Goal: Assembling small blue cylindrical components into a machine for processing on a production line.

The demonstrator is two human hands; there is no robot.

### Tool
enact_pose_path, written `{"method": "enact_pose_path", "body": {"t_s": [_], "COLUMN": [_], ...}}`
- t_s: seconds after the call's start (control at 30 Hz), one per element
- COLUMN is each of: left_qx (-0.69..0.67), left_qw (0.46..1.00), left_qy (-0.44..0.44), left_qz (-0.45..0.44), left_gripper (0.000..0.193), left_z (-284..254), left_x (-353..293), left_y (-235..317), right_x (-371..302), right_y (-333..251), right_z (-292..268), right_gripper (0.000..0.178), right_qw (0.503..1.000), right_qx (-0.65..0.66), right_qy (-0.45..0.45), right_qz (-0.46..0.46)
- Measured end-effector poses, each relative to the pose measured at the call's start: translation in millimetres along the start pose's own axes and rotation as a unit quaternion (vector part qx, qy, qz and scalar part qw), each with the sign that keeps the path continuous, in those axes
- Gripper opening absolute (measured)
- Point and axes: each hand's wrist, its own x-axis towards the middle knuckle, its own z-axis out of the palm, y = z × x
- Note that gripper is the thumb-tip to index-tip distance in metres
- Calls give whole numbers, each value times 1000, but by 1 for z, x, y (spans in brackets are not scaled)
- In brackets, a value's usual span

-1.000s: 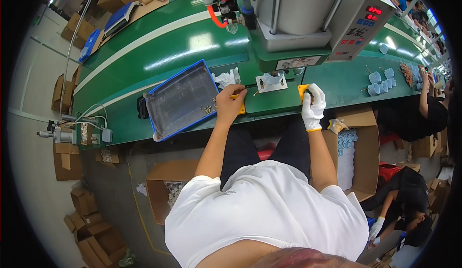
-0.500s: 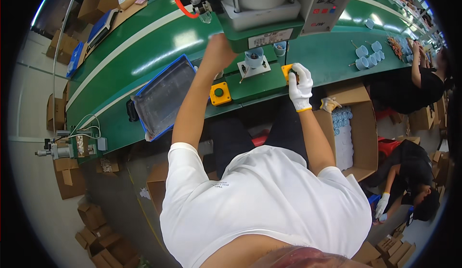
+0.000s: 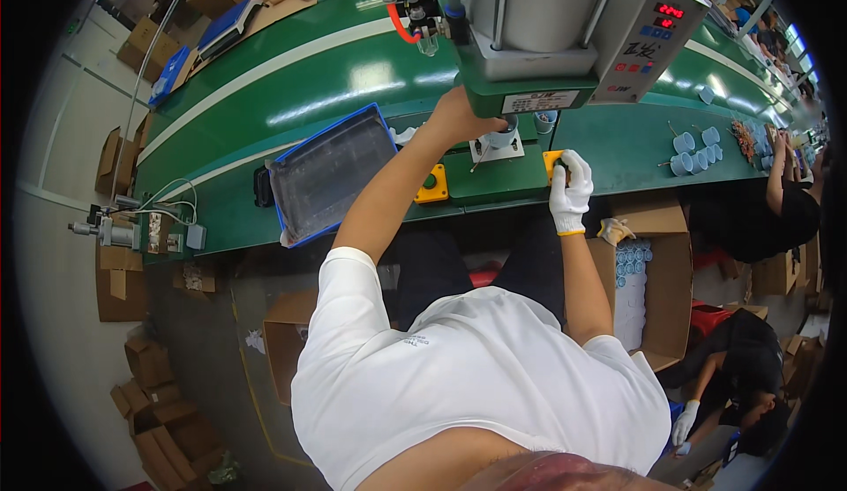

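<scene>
My bare left hand reaches under the press head, its fingers at the rim of a light blue cup. The cup stands on a white metal plate below the press; part of the hand is hidden behind the machine. My right hand, in a white knit glove, has its fingers curled over a yellow button box on the right. Another yellow button box with a green button is under my left forearm. A second light blue cup stands behind the plate.
A blue-rimmed grey tray lies on the green bench to the left. Several light blue cups stand to the right, near a co-worker's arm. An open cardboard box with stacked cups is beside my right forearm.
My left hand has moved right to the cup under the press. My right hand stays at its button box. The whole view has shifted, and the press display now shows more lit digits.
</scene>
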Motion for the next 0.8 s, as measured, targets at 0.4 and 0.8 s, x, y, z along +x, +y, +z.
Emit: {"method": "enact_pose_path", "body": {"t_s": [0.4, 0.8], "left_qx": [-46, 193], "left_qw": [982, 925], "left_qy": [184, 325], "left_qz": [-18, 24], "left_gripper": [38, 13], "left_z": [22, 58], "left_x": [-131, -195], "left_y": [-31, -40], "right_x": [-2, 25], "right_y": [9, -10], "right_z": [-5, -8], "right_gripper": [24, 16], "right_qw": [999, 990], "right_qx": [26, -94], "right_qy": [-9, -66], "right_qz": [-35, -87]}}
